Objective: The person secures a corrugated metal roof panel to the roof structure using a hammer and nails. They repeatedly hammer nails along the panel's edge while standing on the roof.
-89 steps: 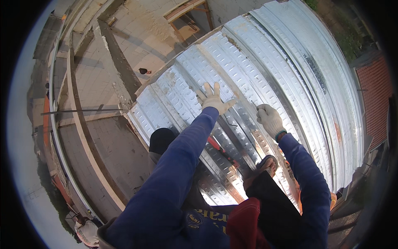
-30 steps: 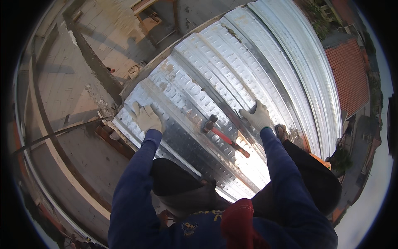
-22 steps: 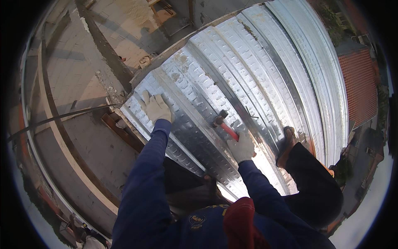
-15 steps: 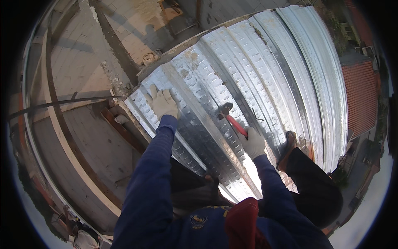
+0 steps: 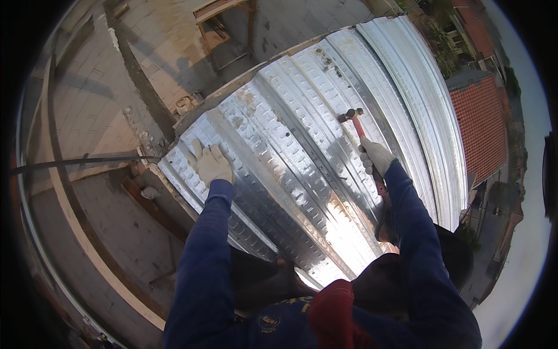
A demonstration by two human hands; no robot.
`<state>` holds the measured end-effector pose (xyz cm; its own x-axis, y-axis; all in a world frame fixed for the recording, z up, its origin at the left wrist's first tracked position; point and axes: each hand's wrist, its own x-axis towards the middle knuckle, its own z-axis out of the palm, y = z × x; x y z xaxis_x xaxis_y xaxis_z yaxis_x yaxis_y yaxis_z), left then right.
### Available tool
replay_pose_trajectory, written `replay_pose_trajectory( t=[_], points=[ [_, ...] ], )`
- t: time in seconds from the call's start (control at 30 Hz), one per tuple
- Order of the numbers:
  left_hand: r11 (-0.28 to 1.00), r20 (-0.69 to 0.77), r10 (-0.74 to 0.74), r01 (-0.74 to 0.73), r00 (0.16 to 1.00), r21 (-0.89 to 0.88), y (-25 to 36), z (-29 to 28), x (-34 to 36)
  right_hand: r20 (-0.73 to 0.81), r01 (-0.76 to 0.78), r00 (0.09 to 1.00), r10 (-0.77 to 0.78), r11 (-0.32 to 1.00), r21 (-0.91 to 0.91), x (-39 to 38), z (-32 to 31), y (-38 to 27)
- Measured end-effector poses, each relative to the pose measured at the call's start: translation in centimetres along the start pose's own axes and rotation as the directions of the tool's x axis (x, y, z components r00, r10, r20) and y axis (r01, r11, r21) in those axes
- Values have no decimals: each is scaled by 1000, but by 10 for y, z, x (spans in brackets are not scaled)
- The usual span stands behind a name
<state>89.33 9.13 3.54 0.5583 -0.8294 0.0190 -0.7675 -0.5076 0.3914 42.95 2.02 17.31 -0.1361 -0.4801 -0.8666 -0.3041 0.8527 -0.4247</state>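
Ribbed, shiny galvanized metal sheets (image 5: 270, 152) lie beneath both hands. My left hand (image 5: 213, 164), in a pale work glove, rests flat with fingers spread near the left edge of the sheet. The gloved right hand (image 5: 378, 156) is closed around the handle of a hammer (image 5: 358, 124) with a red grip. That hammer's dark head points away from me, over the sheets; whether it touches them I cannot tell. My dark-clad legs and a foot rest on the metal close to me.
A concrete edge (image 5: 200, 110) borders the sheets on the far side, with a lower floor beyond. On the left, a long timber beam (image 5: 93, 230) and a dark bar (image 5: 87, 161) cross above a drop. A red tiled roof (image 5: 479, 128) lies lower on the right.
My right hand has swung the hammer farther away and to the right. The left hand stays flat on the sheet, while the whole view has shifted slightly.
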Motion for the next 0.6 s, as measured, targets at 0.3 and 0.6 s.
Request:
replay_pose_trajectory(
  t=[0.3,0.6],
  points=[
    [991,-137,129,-131,982,-8,-9,-2,-3,-10,76,996,-86,933,-351,9,-17,-27],
    [892,-108,109,-146,988,-429,81,7,75,-167,47,979,-118,926,-376,36,-7,0]
  ],
)
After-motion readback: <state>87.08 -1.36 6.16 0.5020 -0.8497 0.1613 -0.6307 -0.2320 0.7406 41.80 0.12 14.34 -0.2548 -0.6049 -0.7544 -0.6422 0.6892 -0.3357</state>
